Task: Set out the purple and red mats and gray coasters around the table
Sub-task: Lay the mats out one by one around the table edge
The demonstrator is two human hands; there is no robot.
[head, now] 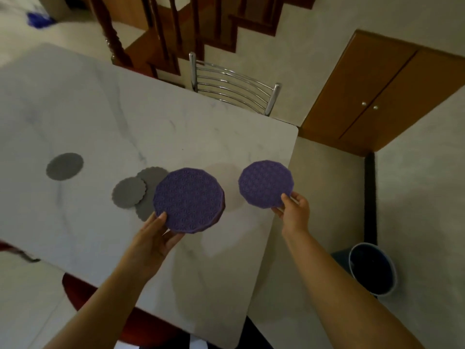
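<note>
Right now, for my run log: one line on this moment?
left hand: holds mat stack | right hand: holds purple mat | gray coasters: three on table

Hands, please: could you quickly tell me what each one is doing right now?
Left hand: closed on a stack of mats, purple on top.
Right hand: closed on a single purple mat.

Looks like a regular home, dining area specifically. There's a white marble-look table (156,127) with a chrome ladder-back chair (234,89) tucked in at the far side, and a dark wooden staircase with turned balusters (156,28) right behind it. A low wooden cupboard with two small knobs (372,102) sits under the stairs against a plain cream wall, and a dark blue bucket (372,269) sits on the pale tiled floor. Pretty lived-in, not an office or shop.
</note>
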